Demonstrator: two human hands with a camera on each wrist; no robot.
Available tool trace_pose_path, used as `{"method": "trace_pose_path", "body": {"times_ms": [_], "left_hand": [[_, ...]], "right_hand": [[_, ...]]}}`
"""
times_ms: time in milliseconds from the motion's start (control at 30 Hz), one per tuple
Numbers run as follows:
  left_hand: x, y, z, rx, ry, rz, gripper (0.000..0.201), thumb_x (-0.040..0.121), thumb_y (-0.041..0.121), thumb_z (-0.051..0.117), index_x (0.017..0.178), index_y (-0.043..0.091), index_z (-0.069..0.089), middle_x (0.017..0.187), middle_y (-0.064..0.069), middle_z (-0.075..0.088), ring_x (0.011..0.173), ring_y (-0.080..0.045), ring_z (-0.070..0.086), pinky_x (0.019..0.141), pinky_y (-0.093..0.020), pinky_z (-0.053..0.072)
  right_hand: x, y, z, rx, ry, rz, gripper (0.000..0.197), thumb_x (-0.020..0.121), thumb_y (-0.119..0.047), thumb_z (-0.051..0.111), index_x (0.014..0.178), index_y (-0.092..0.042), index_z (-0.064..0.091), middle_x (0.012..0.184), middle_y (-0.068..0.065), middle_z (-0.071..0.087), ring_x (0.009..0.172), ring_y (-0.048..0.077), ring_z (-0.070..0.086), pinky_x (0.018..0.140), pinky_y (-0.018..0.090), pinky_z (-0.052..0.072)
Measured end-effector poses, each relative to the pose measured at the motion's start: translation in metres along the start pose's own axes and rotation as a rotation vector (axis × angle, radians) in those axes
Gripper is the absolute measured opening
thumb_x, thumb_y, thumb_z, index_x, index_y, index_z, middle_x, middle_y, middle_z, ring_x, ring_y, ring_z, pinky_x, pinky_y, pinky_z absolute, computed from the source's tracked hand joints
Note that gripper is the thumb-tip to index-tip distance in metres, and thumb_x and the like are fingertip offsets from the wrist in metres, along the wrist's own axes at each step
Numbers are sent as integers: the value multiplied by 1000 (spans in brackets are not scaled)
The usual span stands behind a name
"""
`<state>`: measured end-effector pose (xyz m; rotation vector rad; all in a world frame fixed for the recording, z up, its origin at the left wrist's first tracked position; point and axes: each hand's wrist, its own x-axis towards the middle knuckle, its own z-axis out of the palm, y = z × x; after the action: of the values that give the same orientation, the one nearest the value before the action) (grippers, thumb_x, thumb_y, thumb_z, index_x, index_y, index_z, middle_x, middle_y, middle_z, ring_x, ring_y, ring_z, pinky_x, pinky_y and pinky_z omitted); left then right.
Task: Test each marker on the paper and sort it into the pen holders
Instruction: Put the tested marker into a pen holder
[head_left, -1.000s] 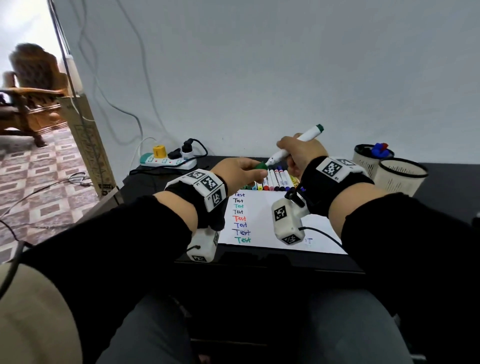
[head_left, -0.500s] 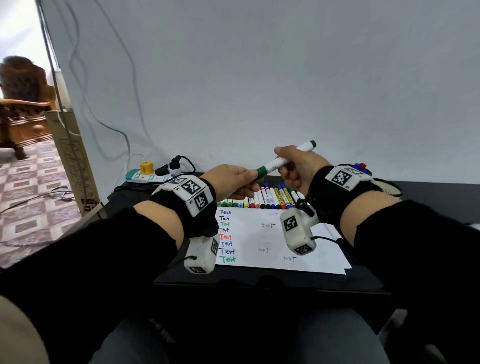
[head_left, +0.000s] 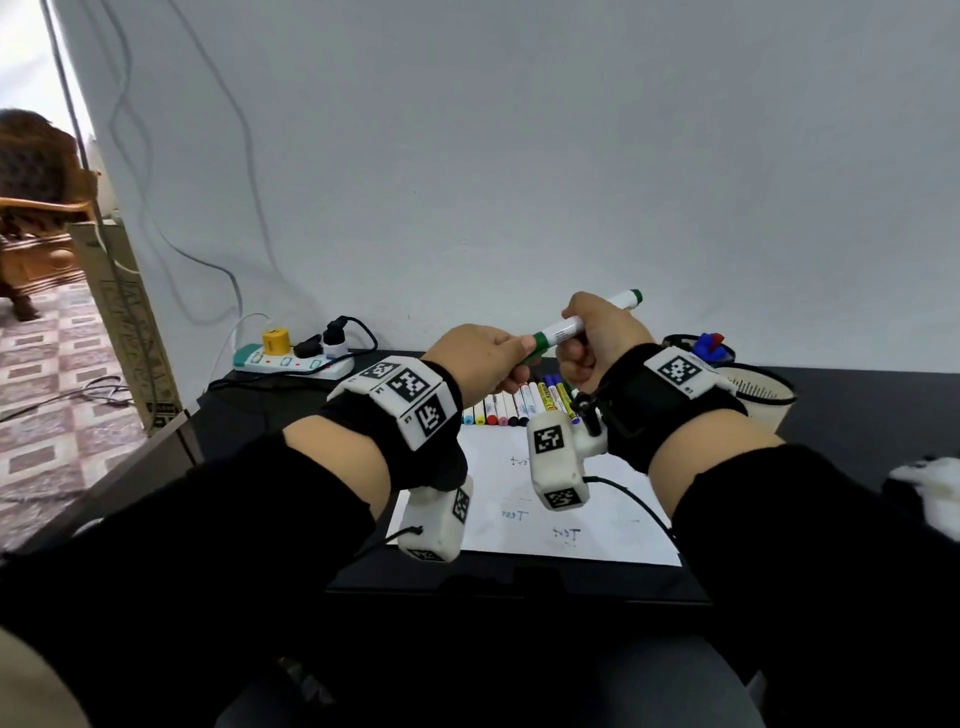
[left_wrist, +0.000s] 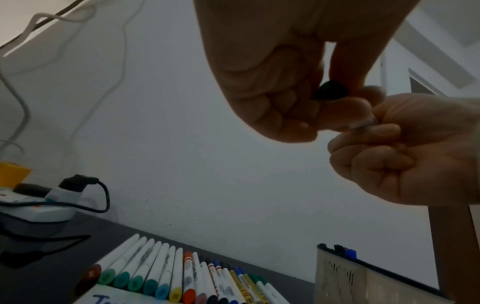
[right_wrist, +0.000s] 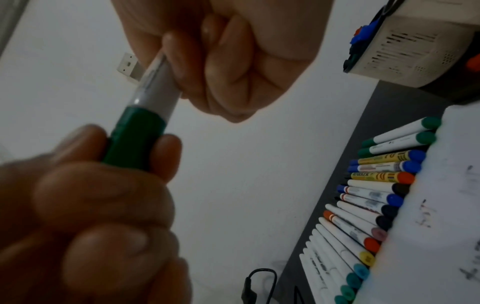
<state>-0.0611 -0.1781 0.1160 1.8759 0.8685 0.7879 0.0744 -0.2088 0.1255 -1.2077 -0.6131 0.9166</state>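
Your left hand (head_left: 485, 358) and right hand (head_left: 597, 332) are raised together, knuckles nearly meeting, fingers curled tight, both forearms angled inward.

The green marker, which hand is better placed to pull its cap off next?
Left. The left hand already pinches the green cap, while the right hand grips the barrel of the green marker and can probably just hold it steady.

Left hand (left_wrist: 272, 86) pinches a green cap (left_wrist: 331, 90) against the right hand (left_wrist: 405, 148)
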Motion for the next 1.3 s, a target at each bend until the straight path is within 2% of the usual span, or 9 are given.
{"method": "trace_pose_path", "body": {"times_ms": [133,300,400,500,600,767,933,1067,1300], "left_hand": [[5,4,3,149,26,18,34,96,34,47,96,8,69,79,-4,66,70,-14,57,86,-33,49],[18,5,8,201,29,-27,31,94,38,49,72,23,63,67,7,65,64,-7,56,80,-30,48],[27,8,10,149,49,-54,28,94,35,50,77,19,64,68,8,65,61,-5,57,80,-29,49],[38,14,11,240,51,-81,31,94,39,50,75,20,65,72,5,68,63,-8,57,73,-27,49],[51,22,14,296,21,-88,31,93,41,50,77,20,66,82,1,72,70,-11,59,77,-29,50],[76,31,30,477,-152,-35,45,95,51,37,99,17,66,100,1,71,89,-14,63,84,-30,47],[97,2,68,914,-393,-27,56,98,49,27,141,14,37,144,-6,41,132,-22,39,104,-31,30],[112,-38,105,1122,-573,-36,74,95,54,33,149,9,13,157,-11,6,145,-26,9,114,-41,16],[132,-78,138,1225,-809,16,87,93,60,32,149,7,-9,156,-10,-16,145,-24,-9,116,-40,3]], "right_hand": [[7,0,-5,17,7,37,28,85,-13,48,59,-15,35,36,-2,29,30,9,23,37,13,17],[17,5,-12,-76,64,-43,40,87,-36,65,61,-10,48,47,3,45,36,13,29,42,23,23],[21,1,-13,-80,115,-135,15,93,-18,57,84,-6,54,62,9,56,45,15,38,43,24,31],[27,-4,-20,-535,103,-309,29,88,-1,48,109,-19,55,78,3,59,54,12,47,48,18,39],[35,-11,-28,-1053,19,-478,35,87,-9,56,117,-27,58,83,-4,51,66,9,49,49,7,35],[59,-23,-50,-1330,100,-506,26,92,-20,54,118,-20,56,104,5,57,84,16,48,70,25,35],[87,-29,-95,-1196,296,-306,21,96,-21,44,116,-15,49,100,10,60,86,29,57,76,32,45],[111,-32,-132,-1014,394,-159,29,94,-22,43,120,-14,52,111,11,62,104,32,58,82,29,41],[149,-40,-167,-1032,494,-99,30,95,-24,44,119,-7,49,99,10,60,84,27,55,73,30,41]]}}
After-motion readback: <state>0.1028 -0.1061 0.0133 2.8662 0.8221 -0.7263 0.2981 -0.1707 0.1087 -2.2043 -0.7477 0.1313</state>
